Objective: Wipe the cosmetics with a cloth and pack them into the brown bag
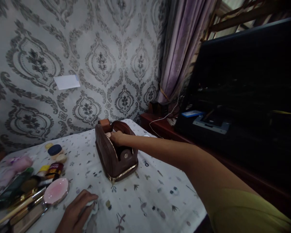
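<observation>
Two hands are apart: the right hand [116, 138] reaches into a dark-brown, leather-looking bag with a gold zip [104, 157], the left hand [75, 212] is low beside the loose cosmetics. The bag stands upright on the surface, covered in white leaf-print cloth [82, 165], its mouth spread wide, presumably so fingers can get in without its sides closing. To its left, a round, glossy pink compact [56, 191], a squat jar with a navy lid [55, 150] and a long dark-green tube [14, 191] lie grouped, likely to keep them visible and within reach.

The bag's wall and the hand itself hide the right fingertips; a pale pinkish item [108, 134] shows beside them, but I cannot tell whether it is gripped. The left fingers are curled around something whitish, too blurred to say if held. The left wrist and several cosmetics are cut off by the frame.
</observation>
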A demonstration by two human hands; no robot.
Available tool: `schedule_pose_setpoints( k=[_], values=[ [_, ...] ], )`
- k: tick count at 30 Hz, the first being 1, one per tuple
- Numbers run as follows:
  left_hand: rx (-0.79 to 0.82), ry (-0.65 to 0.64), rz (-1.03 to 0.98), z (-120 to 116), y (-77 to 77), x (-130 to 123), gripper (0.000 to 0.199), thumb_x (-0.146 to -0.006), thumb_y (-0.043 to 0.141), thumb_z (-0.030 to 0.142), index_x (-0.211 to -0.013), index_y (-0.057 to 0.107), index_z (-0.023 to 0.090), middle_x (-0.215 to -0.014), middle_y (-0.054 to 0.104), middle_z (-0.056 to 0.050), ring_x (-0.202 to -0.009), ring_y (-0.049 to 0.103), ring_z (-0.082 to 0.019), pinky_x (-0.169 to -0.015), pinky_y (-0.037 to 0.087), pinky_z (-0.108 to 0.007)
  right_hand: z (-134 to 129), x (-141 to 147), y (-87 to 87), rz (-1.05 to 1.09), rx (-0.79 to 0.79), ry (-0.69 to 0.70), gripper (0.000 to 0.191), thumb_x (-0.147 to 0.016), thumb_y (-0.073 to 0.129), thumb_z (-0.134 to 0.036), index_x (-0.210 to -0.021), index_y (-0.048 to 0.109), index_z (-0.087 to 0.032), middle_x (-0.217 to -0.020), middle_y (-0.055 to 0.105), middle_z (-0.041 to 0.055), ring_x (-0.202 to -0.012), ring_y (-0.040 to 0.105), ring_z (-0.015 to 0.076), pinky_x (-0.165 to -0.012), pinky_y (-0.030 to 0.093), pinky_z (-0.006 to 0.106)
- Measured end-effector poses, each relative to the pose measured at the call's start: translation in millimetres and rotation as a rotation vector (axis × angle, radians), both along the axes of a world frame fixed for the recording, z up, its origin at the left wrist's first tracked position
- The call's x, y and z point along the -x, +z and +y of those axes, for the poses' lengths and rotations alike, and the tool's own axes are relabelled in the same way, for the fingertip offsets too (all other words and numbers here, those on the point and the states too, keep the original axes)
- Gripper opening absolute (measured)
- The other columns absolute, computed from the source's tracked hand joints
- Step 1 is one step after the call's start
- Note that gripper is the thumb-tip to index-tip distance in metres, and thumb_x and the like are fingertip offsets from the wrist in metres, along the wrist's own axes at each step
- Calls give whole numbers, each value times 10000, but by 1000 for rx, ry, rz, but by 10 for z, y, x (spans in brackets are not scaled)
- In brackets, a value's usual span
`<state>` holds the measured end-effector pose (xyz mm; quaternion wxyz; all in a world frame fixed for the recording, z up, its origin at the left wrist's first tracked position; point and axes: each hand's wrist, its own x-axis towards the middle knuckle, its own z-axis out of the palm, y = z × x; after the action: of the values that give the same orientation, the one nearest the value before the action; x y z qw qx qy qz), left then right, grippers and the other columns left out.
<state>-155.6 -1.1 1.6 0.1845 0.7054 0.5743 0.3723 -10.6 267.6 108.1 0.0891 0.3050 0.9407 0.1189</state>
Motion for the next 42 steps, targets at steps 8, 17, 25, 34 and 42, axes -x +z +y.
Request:
schedule_pose_setpoints(
  k=[8,17,25,34,42],
  values=[
    [-67,19,-67,19,-6,-56,268,-907,542,409,-990,720,227,-875,676,-65,-825,653,-185,-751,523,-228,-14,-120,208,-77,125,-35,571,-787,681,-221,-1329,505,-193,-1316,587,173,-1125,637,309,-822,558,372],
    [22,-54,45,22,12,58,265,-930,510,355,-1063,701,230,-946,693,-80,-899,663,-188,-802,538,-234,-24,-353,499,-128,201,20,483,-677,780,-220,-1133,668,-109,-1118,697,156,-1018,668,297,-784,503,314],
    [-6,-87,65,36,2,77,250,-921,521,321,-1068,698,224,-920,697,-76,-872,672,-188,-781,544,-230,-129,-313,516,-86,328,123,425,-702,747,-222,-1099,679,-88,-1001,733,84,-830,661,180,-645,444,217],
    [3,-51,0,12,150,-45,221,-929,502,280,-1010,697,215,-883,674,-55,-840,655,-172,-761,516,-240,-111,-325,480,-87,350,73,355,-770,688,-252,-1082,694,-83,-1042,725,114,-858,660,185,-649,433,220],
    [61,-49,-40,-1,160,-53,241,-958,450,263,-1022,665,178,-908,615,-58,-866,615,-168,-795,475,-270,-92,-233,390,-46,324,-7,291,-863,604,-306,-1022,716,-90,-999,731,155,-896,695,231,-676,463,250]
  ],
)
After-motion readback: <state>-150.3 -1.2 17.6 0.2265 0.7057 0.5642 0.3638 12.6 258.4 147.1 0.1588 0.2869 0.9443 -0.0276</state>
